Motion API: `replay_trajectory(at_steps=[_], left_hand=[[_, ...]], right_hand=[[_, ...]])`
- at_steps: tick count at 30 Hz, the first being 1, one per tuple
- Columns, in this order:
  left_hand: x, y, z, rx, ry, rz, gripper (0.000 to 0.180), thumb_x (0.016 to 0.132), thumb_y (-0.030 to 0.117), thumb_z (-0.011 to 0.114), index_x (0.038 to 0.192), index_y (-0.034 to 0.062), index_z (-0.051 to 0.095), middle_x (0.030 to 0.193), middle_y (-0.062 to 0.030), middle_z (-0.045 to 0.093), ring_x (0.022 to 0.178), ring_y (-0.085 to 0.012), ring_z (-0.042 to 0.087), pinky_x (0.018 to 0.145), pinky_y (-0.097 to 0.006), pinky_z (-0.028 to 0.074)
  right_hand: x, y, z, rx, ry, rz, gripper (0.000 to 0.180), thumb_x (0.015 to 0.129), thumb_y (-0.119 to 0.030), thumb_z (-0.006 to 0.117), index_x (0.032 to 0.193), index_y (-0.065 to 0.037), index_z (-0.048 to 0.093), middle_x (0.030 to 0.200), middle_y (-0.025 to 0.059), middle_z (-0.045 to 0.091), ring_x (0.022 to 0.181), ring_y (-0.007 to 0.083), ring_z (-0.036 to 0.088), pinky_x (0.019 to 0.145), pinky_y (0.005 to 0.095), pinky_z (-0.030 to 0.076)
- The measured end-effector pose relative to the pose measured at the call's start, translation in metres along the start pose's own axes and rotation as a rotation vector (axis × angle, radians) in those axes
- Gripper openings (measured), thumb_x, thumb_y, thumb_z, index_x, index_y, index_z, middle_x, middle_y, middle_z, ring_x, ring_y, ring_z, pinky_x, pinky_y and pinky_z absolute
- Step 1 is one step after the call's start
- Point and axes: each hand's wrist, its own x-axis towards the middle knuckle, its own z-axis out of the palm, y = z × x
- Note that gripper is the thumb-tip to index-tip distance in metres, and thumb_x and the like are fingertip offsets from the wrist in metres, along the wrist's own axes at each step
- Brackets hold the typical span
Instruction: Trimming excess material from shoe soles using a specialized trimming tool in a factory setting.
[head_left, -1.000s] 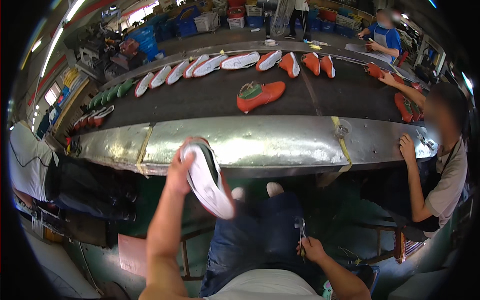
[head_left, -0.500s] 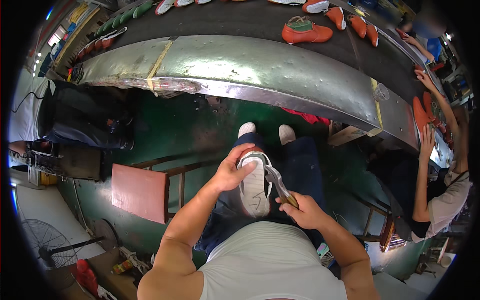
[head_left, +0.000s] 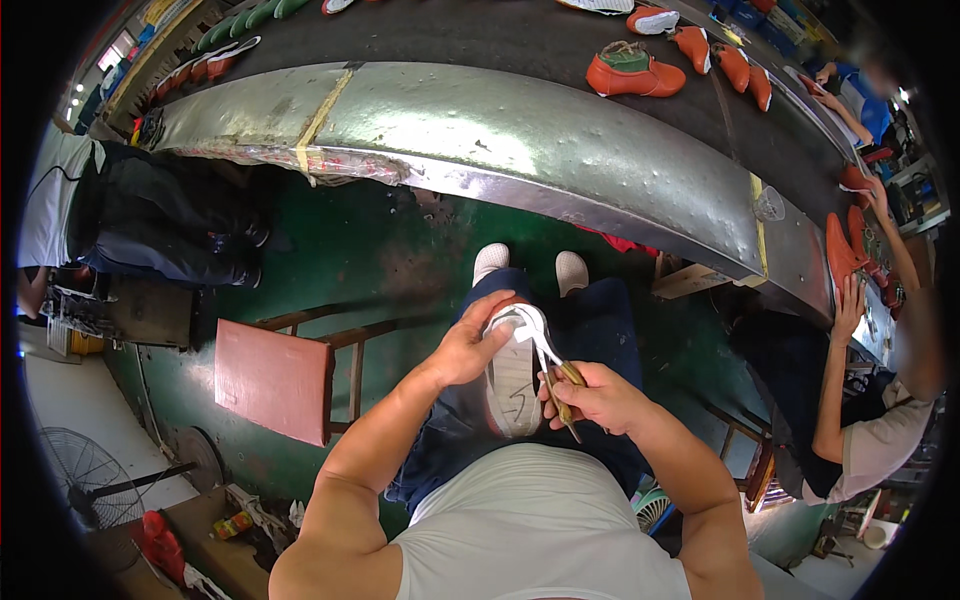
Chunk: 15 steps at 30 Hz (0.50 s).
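Shoe (head_left: 513,388), underside up, within left grip (head_left: 468,348), right grip (head_left: 603,397) around pincers (head_left: 544,349) at shoe's far end.

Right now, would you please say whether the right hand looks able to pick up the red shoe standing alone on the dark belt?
Probably not: the right hand grips the gold-handled pincers at the white-soled shoe, and the wide metal ledge lies between it and the red shoe.
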Motion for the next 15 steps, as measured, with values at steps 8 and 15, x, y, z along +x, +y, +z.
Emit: replay_trajectory(at_steps=[8,15], left_hand=[[0.012,-0.015,0.003,-0.022,0.075,-0.023,0.049,0.097,0.018,0.066,0.142,0.0096,0.049,0.130,-0.0112,0.058,0.122,-0.0204,0.056,0.106,-0.034,0.044],[0.016,-0.008,0.005,-0.162,0.079,-0.078,0.043,0.098,0.014,0.064,0.139,0.0108,0.051,0.122,-0.0060,0.062,0.115,-0.0146,0.057,0.102,-0.031,0.045]], right_hand=[[0.011,0.000,-0.009,-0.073,0.084,-0.005,0.020,0.103,-0.015,0.053,0.114,0.000,0.059,0.092,0.0073,0.066,0.079,0.0154,0.066,0.073,0.0315,0.057],[0.040,0.037,-0.021,-0.956,0.475,-0.538,0.023,0.098,-0.013,0.058,0.113,0.005,0.059,0.073,0.0127,0.068,0.071,0.0271,0.069,0.068,0.0372,0.055]])
